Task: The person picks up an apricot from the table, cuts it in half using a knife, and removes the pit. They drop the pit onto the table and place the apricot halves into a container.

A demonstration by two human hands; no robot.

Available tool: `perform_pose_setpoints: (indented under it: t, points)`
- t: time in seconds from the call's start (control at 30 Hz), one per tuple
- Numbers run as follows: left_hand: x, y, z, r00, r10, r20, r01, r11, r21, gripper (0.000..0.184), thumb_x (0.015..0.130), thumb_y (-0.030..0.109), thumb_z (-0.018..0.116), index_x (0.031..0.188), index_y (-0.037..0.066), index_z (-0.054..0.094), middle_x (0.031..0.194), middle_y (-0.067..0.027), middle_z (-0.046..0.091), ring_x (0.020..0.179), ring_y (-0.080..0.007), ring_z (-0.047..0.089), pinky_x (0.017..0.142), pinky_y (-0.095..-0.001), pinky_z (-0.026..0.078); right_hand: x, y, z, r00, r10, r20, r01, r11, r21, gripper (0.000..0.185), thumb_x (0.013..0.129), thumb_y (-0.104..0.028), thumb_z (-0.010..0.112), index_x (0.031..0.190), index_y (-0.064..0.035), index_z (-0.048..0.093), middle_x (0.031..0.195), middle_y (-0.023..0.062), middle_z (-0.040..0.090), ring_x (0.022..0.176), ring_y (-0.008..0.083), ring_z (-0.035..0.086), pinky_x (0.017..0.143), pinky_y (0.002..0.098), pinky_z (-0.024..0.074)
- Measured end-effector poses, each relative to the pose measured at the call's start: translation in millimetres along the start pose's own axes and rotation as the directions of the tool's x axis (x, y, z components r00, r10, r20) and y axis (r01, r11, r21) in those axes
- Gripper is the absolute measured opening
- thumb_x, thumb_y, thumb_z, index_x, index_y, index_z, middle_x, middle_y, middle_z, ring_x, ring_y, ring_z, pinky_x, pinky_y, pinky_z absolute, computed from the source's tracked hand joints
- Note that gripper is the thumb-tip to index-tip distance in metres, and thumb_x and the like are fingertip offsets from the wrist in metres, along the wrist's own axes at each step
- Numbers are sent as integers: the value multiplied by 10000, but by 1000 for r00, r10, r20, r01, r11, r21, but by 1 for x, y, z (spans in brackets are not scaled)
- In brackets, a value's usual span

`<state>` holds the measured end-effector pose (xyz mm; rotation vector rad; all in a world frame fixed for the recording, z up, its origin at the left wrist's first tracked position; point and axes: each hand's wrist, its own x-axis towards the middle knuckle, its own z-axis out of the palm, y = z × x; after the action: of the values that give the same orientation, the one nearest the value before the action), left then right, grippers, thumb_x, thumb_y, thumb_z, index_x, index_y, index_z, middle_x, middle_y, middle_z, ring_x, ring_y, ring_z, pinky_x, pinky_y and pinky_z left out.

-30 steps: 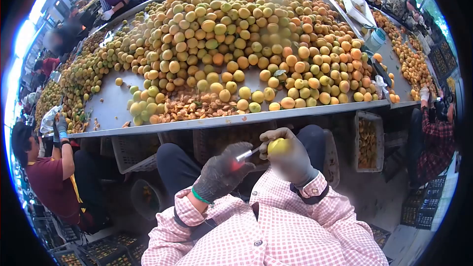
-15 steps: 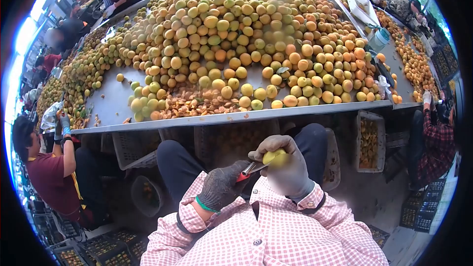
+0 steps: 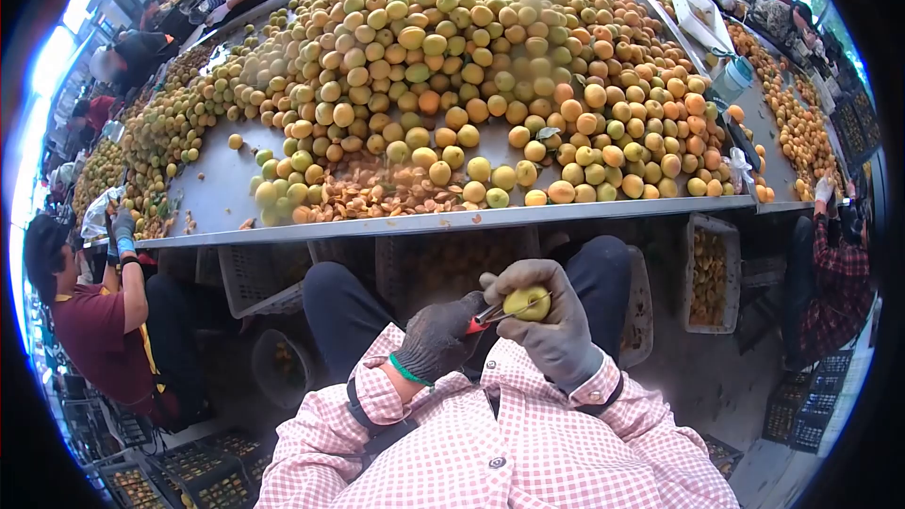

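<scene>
My left hand (image 3: 438, 339), in a dark knit glove with a green cuff, is closed around a small red-handled metal tool (image 3: 485, 318). The tool's narrow metal end reaches to a yellow-green apricot (image 3: 527, 303). My right hand (image 3: 551, 330), in a grey glove, grips that apricot with thumb and fingers. A thin line crosses the fruit's face; whether it is a cut or metal I cannot tell. Both hands are above my lap, in front of the table's near edge. Beyond them, a heap of apricots (image 3: 415, 66) covers much of the metal table (image 3: 212, 179).
Split apricot pieces (image 3: 396, 196) lie near the table's front edge (image 3: 443, 223). Crates (image 3: 712, 273) and a bucket (image 3: 283, 368) stand below. A worker (image 3: 108, 320) sits at the left, another (image 3: 834, 273) at the right. A bottle (image 3: 731, 80) is on the right side.
The apricot has turned in my right hand, and more of its face shows. My left hand and the tool have shifted slightly right and up. The view has moved a little.
</scene>
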<state>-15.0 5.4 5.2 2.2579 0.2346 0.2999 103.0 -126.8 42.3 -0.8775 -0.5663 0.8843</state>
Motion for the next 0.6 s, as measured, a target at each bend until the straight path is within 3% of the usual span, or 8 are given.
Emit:
perform_pose_setpoints:
  t: [0.1,0.17,0.23,0.27,0.3,0.37,0.4,0.6]
  points:
    - [5,-6,3,993,-93,76,87,992,89,317,805,207,636,1104,121,577,773,-172,643,712,-376,629,601,-464,485,13,7,-18,998,55,9,-54,997,-55,653,719,27,756,1271,-59,418,1241,103,530,1160,193,525,1014,347,422]
    - [10,-6,0,978,-181,106,173,981,85,331,818,266,643,1105,118,572,773,-166,648,710,-378,630,602,-461,486,17,4,-28,985,166,-51,-173,965,-200,599,718,27,757,1229,-66,458,1203,98,574,1174,200,520,1049,369,378]
    - [11,8,-7,978,-157,139,154,987,32,320,822,282,645,1084,110,579,772,-165,649,707,-374,631,600,-457,488,17,6,-31,988,8,153,39,951,-305,497,736,27,743,1160,-80,507,1063,81,640,1158,199,534,1088,397,315]
    - [11,16,-9,976,-130,174,137,990,-24,313,825,298,647,1063,103,586,771,-164,651,703,-371,633,598,-453,489,14,5,-21,993,41,112,-36,998,-41,399,752,17,726,1084,-93,534,932,68,667,1176,240,535,1143,430,165]
    - [10,15,-7,976,-131,172,137,990,-24,313,825,298,647,1063,103,586,771,-164,651,703,-371,633,598,-453,489,11,4,-12,993,42,114,-37,998,-42,399,752,17,726,1084,-93,534,932,68,667,1176,240,535,1143,430,165]
    - [7,13,-5,992,-40,122,45,998,-33,278,824,300,651,1012,101,605,763,-161,650,694,-364,635,596,-447,491,9,2,2,995,0,100,-22,975,219,365,751,1,720,1047,-90,527,909,85,669,1205,288,520,1154,446,43]
    - [6,12,-6,991,-34,128,38,999,-32,249,809,279,662,973,98,617,776,-156,649,707,-353,638,598,-441,494,10,8,-2,987,-52,149,23,982,189,364,742,9,712,1032,-91,517,890,89,669,1219,322,509,1142,451,-52]
    - [6,-7,20,997,26,-73,-51,931,-362,250,782,234,660,979,96,595,836,-147,649,744,-365,634,601,-443,499,4,13,17,985,-109,130,129,978,-161,333,765,-2,695,1018,-107,506,917,-3,642,1119,211,578,1141,477,20]
